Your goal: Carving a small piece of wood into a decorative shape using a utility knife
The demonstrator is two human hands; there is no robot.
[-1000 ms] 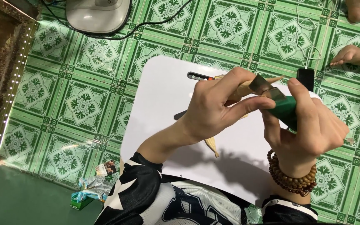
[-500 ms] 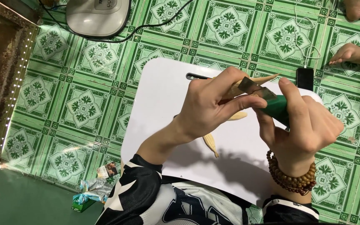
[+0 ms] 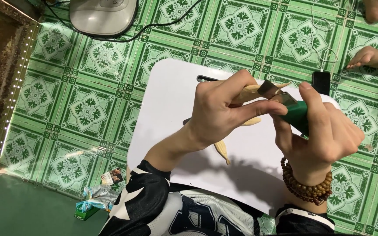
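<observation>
Clearly light, stiff wood stick [image 3: 251,91]; left hand [image 3: 224,111] pinches it; right hand [image 3: 324,131] clenches green-handled knife [image 3: 295,111]; blade sharp.

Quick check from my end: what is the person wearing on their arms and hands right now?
Both hands are bare: no gloves or rings that I can see. The left hand comes out of a black sleeve with white patches, pushed up the forearm. The right hand has a bracelet of round brown beads, wrapped in two rows at the wrist, above a black cuff with a white band.
</observation>
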